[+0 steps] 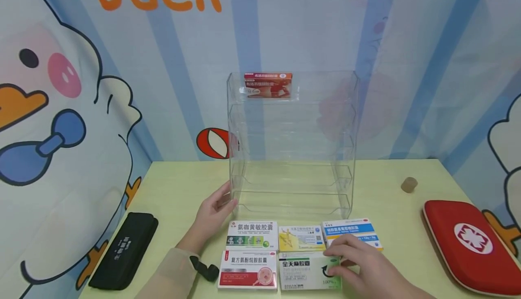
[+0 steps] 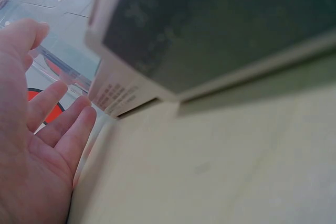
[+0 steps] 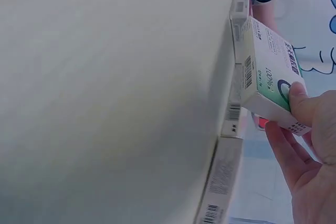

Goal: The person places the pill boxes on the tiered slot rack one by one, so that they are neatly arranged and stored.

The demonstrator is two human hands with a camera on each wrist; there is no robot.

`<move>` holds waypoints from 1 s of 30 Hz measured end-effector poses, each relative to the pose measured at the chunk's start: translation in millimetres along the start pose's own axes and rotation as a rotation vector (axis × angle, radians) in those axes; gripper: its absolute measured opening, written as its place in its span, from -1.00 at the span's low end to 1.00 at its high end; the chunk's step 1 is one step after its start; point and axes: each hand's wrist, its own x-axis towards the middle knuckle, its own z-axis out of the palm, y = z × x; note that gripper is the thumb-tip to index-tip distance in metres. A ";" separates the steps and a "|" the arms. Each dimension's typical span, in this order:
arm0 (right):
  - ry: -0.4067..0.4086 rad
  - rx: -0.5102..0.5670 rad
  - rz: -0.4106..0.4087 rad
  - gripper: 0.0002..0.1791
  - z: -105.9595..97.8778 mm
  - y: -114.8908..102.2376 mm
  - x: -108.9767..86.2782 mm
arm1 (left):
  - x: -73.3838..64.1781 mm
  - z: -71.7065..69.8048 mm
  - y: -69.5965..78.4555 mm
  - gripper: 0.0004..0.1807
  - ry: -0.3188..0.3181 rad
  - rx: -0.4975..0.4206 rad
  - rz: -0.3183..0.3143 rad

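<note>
My right hand (image 1: 368, 265) pinches the right end of a white and green medicine box (image 1: 303, 272) in the front row. In the right wrist view, thumb and fingers grip that end, and the box is tilted against its neighbours. My left hand (image 1: 213, 213) rests against the lower left side of a clear tiered rack (image 1: 293, 201), its fingers fairly straight in the left wrist view. Beside the held box lies a red and white box (image 1: 248, 269). Behind are a green and white box (image 1: 252, 235), a yellow and white box (image 1: 301, 239) and a blue and white box (image 1: 352, 230).
A red medicine box (image 1: 268, 86) stands in the rack's top tier, at left. On the table's left lies a black case (image 1: 124, 251); on the right are a red zipped case (image 1: 468, 244) and a small brown cylinder (image 1: 409, 184). A printed curtain (image 1: 297, 32) hangs behind.
</note>
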 end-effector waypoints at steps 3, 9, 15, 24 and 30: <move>0.093 -0.062 -0.067 -0.60 -5.6 -2.9 4.9 | 0.9 0.3 -0.1 -0.28 0.001 -0.001 0.001; 0.259 -0.126 -0.202 -0.41 -23.0 -5.1 22.6 | 2.2 -0.3 0.5 -0.27 -0.010 -0.002 -0.003; 0.326 -0.188 -0.257 -0.36 -43.7 -5.5 41.0 | 1.6 -0.2 0.2 -0.28 -0.009 -0.012 -0.008; 0.375 -0.311 -0.299 -0.56 -79.7 -9.2 67.8 | 1.5 -1.2 -3.9 -0.27 -0.005 -0.018 0.002; 0.433 -0.357 -0.342 -0.47 -105.7 -8.7 85.8 | 3.7 -0.7 -6.9 -0.26 -0.010 -0.021 0.002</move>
